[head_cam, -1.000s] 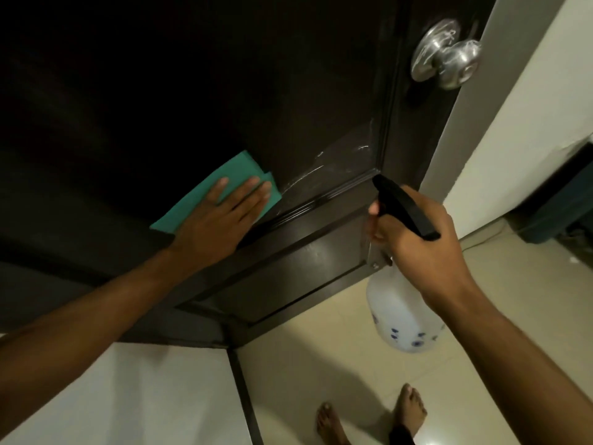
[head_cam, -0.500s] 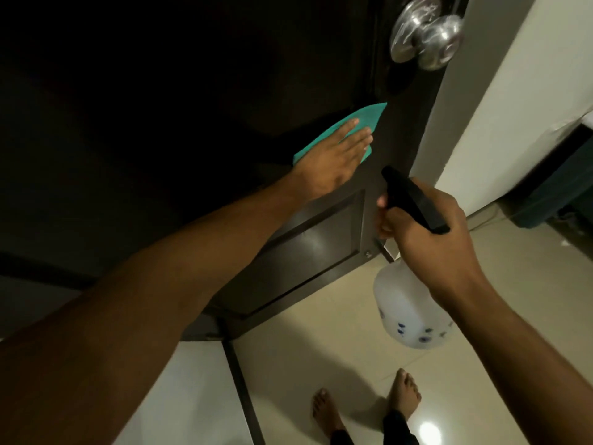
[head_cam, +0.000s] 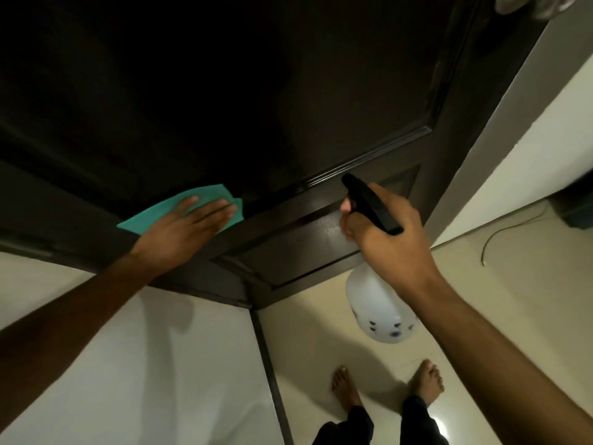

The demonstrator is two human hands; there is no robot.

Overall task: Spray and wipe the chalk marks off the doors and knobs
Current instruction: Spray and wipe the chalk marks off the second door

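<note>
A: What is each grip doing?

B: The right hand (head_cam: 390, 239) has its fingers curled around the neck of the spray bottle (head_cam: 378, 306), a closed grip, with the black spray head (head_cam: 372, 203) sticking out above the knuckles and aimed at the door (head_cam: 288, 107). The bottle's white body hangs below the hand, over the floor (head_cam: 497, 284).

A: And the other one?

B: The left hand (head_cam: 183, 232) lies flat, fingers straight, pressing the green cloth (head_cam: 205, 195) against the door. That grip is open; nothing is pinched.

A: Where on the door?

B: The cloth sits on the lower edge of the door's big upper panel, left of the spray head and well apart from it. The spray head points at the smaller panel just below the moulding. The doorknob (head_cam: 532, 6) is at the door's top right corner of the view, cut off by the edge. I cannot make out chalk marks on the dark wood.

A: Anything beside the door?

B: Pale tiled floor below it, two bare feet (head_cam: 345, 388), and a thin cord (head_cam: 500, 234) lying on the floor right of the door.
</note>
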